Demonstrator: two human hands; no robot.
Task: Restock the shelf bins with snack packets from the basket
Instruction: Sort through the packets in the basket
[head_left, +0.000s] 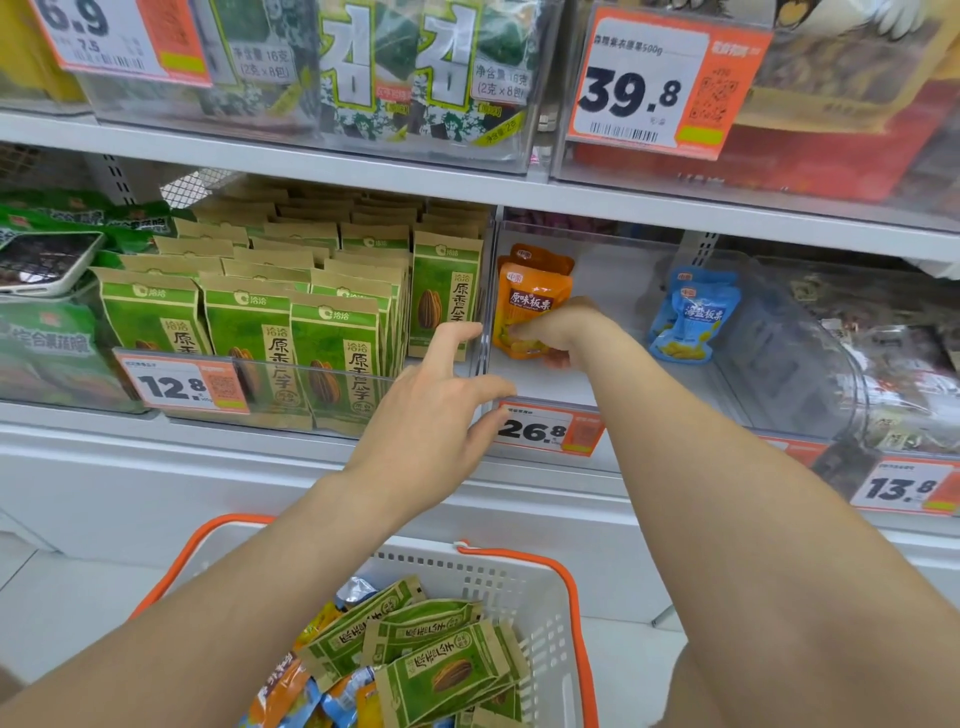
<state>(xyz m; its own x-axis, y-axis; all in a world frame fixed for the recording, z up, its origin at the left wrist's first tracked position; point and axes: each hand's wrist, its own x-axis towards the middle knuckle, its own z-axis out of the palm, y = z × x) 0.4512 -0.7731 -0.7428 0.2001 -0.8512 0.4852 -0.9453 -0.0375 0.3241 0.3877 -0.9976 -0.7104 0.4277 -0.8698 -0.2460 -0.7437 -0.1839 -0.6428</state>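
So the orange packet (530, 299) is standing upright at the left end of the clear bin (618, 280), with another orange one tucked right behind it. The right hand (550, 335) is reached into the bin with its fingers curled round the lower part of that packet, pinching it. Off to that hand's right, well apart, a blue packet (691, 317) stands upright, looks like in the same bin, with a second one behind it.

The left hand (441, 410) is just left of the right one and nearer the front. Its fingers are spread and fairly straight, holding nothing. The index fingertip is up against the bin's left wall and the thumb is on the front lip, touching the 26.8 price tag (545, 428). Left of that hand, the next bin is packed with rows of green seed packets (332, 343).

Below both forearms is the basket (519, 577), white with orange handles. There are loose green packets (447, 670) lying in it, plus a few orange and blue ones.
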